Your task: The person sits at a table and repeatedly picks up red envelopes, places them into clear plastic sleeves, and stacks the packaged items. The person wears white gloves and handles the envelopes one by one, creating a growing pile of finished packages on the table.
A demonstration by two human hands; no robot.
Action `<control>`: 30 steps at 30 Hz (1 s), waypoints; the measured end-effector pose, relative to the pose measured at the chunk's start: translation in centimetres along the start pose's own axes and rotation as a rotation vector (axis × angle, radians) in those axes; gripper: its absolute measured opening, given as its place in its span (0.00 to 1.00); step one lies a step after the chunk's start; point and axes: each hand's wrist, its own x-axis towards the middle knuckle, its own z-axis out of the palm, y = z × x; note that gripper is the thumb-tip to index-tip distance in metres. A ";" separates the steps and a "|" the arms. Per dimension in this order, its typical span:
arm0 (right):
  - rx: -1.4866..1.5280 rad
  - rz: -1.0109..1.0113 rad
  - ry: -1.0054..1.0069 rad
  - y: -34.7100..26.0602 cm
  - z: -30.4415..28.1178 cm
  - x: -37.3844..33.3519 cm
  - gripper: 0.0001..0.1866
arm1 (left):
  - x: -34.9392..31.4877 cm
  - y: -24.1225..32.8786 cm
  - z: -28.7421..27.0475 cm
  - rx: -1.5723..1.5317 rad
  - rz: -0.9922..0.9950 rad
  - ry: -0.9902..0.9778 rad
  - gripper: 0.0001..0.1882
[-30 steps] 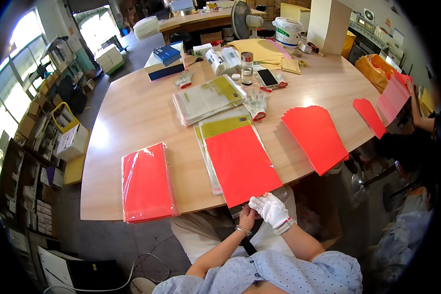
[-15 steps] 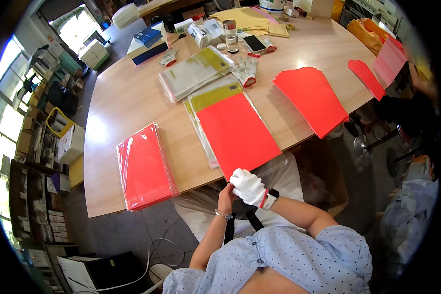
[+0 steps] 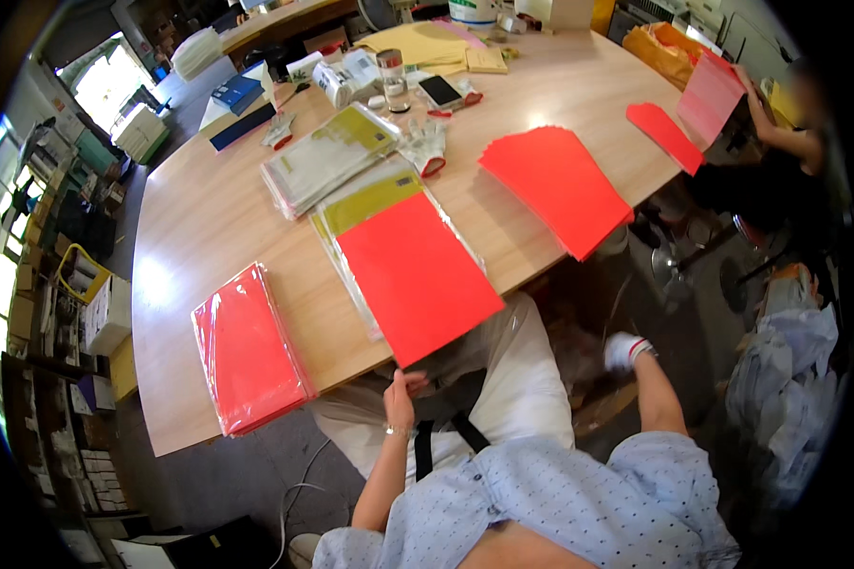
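A red sheet [image 3: 417, 280] lies partly inside a clear plastic sleeve [image 3: 334, 248], its near corner jutting past the table edge. My bare left hand [image 3: 401, 400] is just below that corner, thumb raised and fingers loosely apart, with nothing visible in it. Out to the right, below table height, is my right hand [image 3: 626, 351] in a white glove with a red cuff. A thin pale strip [image 3: 619, 302] trails up from its closed fingertips, which are blurred. Under the glove is an open brown carton [image 3: 605, 408].
Filled red packets [image 3: 251, 351] are stacked at left. Fanned red sheets [image 3: 555, 190] lie at right, beside a smaller red stack [image 3: 666, 137]. Empty sleeves [image 3: 332, 156], a glove [image 3: 425, 147], a phone [image 3: 440, 91] and a glass jar [image 3: 392, 81] sit farther back. A co-worker [image 3: 792, 142] holds a pink sheet.
My right hand has left the sheet's near corner and swung right, over the carton. My left hand has dropped slightly away from the corner and loosened. The view has shifted to the right.
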 end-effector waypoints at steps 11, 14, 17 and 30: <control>0.748 -0.444 1.291 -11.6 -21.4 -1.1 0.10 | 1.1 5.7 -0.6 1.135 1.093 -0.026 0.08; 0.863 -0.481 1.103 -10.4 -23.0 -2.1 0.06 | 1.4 6.6 -0.9 1.058 0.957 0.000 0.06; 0.737 -0.212 1.063 -11.2 -24.5 -1.1 0.09 | 2.4 6.0 -0.3 0.993 0.756 0.112 0.09; 1.886 -0.375 0.977 -15.1 -20.9 2.2 0.04 | 1.0 5.5 0.5 0.110 0.113 0.064 0.14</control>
